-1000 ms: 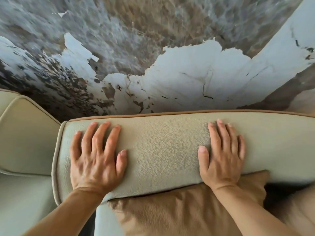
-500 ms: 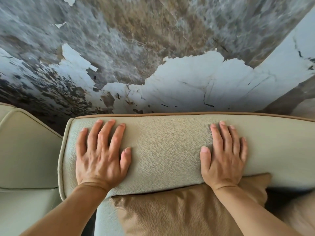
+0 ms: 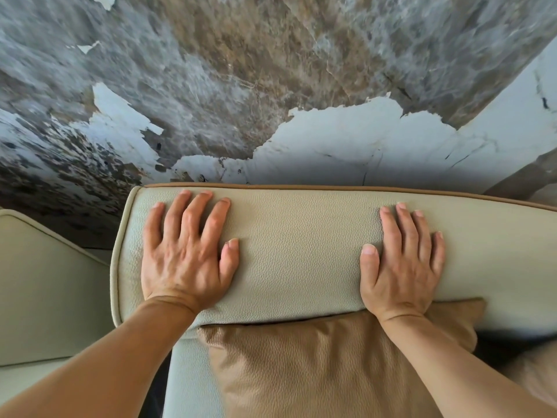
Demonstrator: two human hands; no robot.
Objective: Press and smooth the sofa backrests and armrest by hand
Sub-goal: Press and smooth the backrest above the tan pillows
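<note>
A cream leather backrest [image 3: 301,254] with tan piping along its top edge runs across the middle of the head view. My left hand [image 3: 187,254] lies flat on its left end, fingers spread, palm down. My right hand [image 3: 401,263] lies flat further right on the same cushion, fingers together and pointing toward the wall. Neither hand holds anything. A second cream backrest section [image 3: 45,291] stands to the left, separated by a gap.
A tan leather throw pillow [image 3: 316,366] leans against the front of the backrest below my right wrist. Behind the sofa rises a wall [image 3: 271,86] of grey, brown and white marble pattern. The pale sofa seat [image 3: 187,384] shows at the bottom.
Both hands stay flat on the backrest. The view has shifted left and slightly down, so the cushion and hands sit a little further right in the frame.
</note>
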